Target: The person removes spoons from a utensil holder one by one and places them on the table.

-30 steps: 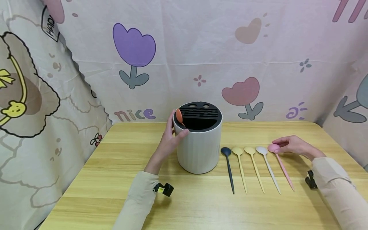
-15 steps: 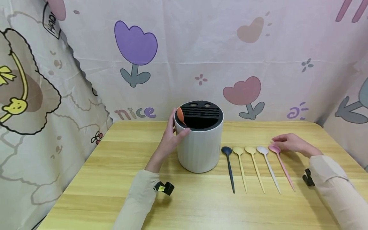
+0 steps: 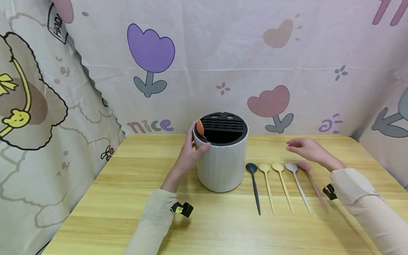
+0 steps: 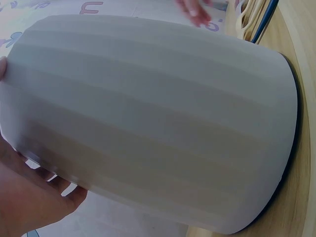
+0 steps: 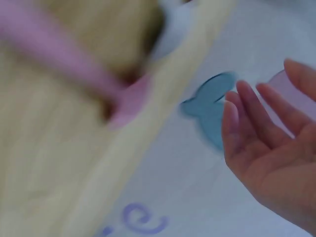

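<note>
My left hand [image 3: 188, 153] grips the left side of a white ribbed utensil holder [image 3: 221, 168], thumb at the front of its rim and fingers behind. In the left wrist view the holder's wall [image 4: 148, 118] fills most of the picture. An orange spoon [image 3: 200, 128] stands in the big opening of its black slotted top. My right hand [image 3: 307, 148] hovers beyond the spoon heads with nothing in its grasp; its fingers [image 5: 249, 116] are loosely bent in the right wrist view. Below it lies a pink spoon [image 3: 313, 184], the rightmost of a row.
Left of the pink spoon lie a white spoon [image 3: 299, 187], two cream-yellow spoons [image 3: 268, 189] and a dark blue spoon [image 3: 255, 187], handles toward me. They rest on a wood-grain table [image 3: 105, 198]. A printed cloth [image 3: 204, 46] hangs behind the table's far edge.
My right hand has left the pink spoon's head, rising and moving left. The pink spoon remains in the row, and my left hand stays on the holder.
</note>
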`<state>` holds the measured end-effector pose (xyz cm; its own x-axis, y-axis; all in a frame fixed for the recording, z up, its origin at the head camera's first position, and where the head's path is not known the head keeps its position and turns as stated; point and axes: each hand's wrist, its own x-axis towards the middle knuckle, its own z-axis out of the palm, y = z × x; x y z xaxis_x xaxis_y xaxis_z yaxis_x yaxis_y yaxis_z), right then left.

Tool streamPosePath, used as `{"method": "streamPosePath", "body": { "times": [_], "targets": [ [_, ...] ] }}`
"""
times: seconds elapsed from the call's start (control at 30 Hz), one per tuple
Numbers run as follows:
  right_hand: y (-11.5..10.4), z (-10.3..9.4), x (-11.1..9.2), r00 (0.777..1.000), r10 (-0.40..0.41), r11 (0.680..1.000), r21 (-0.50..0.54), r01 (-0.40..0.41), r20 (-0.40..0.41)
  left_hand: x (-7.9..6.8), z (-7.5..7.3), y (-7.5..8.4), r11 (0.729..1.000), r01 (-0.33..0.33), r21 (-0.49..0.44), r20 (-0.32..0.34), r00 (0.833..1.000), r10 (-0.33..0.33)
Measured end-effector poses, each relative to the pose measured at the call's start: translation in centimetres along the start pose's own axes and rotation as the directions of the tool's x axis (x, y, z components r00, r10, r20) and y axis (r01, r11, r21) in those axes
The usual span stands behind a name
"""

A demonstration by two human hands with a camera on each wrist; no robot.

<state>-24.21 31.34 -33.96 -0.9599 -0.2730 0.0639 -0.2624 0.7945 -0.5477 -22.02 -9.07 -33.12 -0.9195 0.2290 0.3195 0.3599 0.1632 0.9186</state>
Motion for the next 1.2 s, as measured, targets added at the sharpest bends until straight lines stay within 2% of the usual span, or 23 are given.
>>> {"method": "streamPosePath", "body": {
  "times": [0.23,0.33,0.47,0.53,0.63,0.73,0.97,1.2],
  "targets": [
    [-7.3,-0.3,0.6,0.985,-0.047,0.991,0.117,0.067,-0.166,-0.1,-0.1,-0.1,1.0,-0.016,-0.005,0.001,1.0,0.016],
    [-10.3,-0.1,0.7,0.963,-0.093,0.976,0.167,0.138,-0.254,-0.1,0.0,0.0,1.0,-0.011,-0.007,-0.003,1.0,0.011],
    [-13.1,0.4,0.8,0.925,-0.156,0.938,0.243,0.249,-0.347,-0.1,0.0,0.1,1.0,-0.003,-0.002,-0.004,1.0,0.003],
    [-14.3,0.6,0.8,0.91,-0.179,0.922,0.26,0.288,-0.374,0.0,0.1,0.1,1.0,-0.001,0.0,-0.003,1.0,0.001],
    [-15.9,0.7,0.9,0.902,-0.193,0.905,0.285,0.316,-0.385,0.0,0.0,0.1,1.0,0.0,0.003,-0.003,1.0,0.0],
    [-17.3,0.9,1.2,0.911,-0.198,0.89,0.322,0.322,-0.362,-0.1,0.0,0.1,1.0,0.004,0.006,-0.005,1.0,-0.004],
    [-20.6,1.7,1.9,0.947,-0.196,0.859,0.421,0.291,-0.255,-0.3,-0.1,-0.1,1.0,0.014,0.009,-0.008,1.0,-0.014],
    [-23.5,2.3,2.6,0.966,-0.167,0.878,0.415,0.237,-0.198,-0.1,-0.1,0.1,1.0,0.018,0.003,0.005,1.0,-0.018]
  ]
}}
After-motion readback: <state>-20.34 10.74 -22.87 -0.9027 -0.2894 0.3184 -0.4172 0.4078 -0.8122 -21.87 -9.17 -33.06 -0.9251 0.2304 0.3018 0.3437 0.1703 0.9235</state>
